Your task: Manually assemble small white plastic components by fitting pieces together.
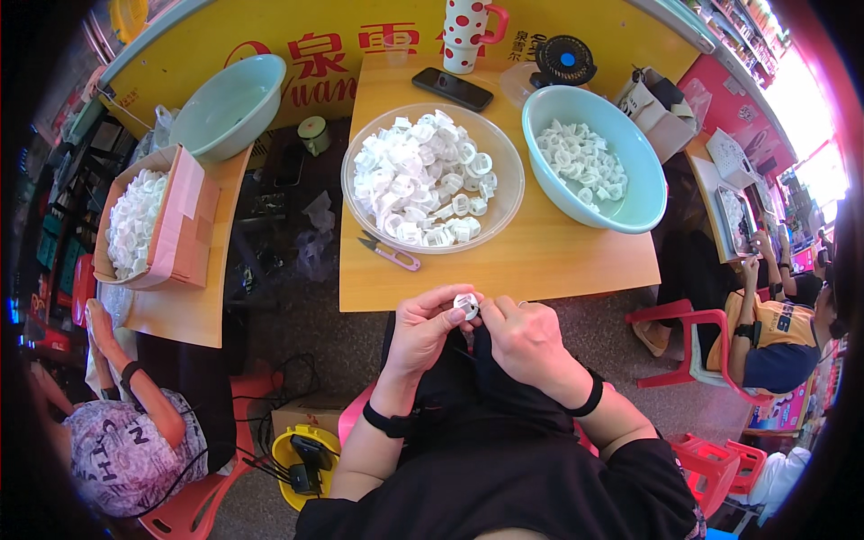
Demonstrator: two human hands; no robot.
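Observation:
In front of my lap, just off the table's near edge, my left hand (420,331) pinches a small white plastic part (464,303) with a dark spot on its side. My right hand (526,340) is closed right beside it, thumb and fingertips together at the part's right side; what they grip, if anything, is hidden. Ahead on the table stands a clear round basin (515,193) heaped with similar white plastic parts (409,166). To its right, a pale blue basin (650,193) holds a smaller pile of white parts (583,162). Pink-handled scissors or snips (396,256) lie near the clear basin.
The wooden table (576,270) also bears a phone (453,88), a dotted tumbler (464,40) and a black fan (565,61). At left, another table holds a cardboard box (184,225) of white parts and an aqua basin (238,108). Other people sit on both sides.

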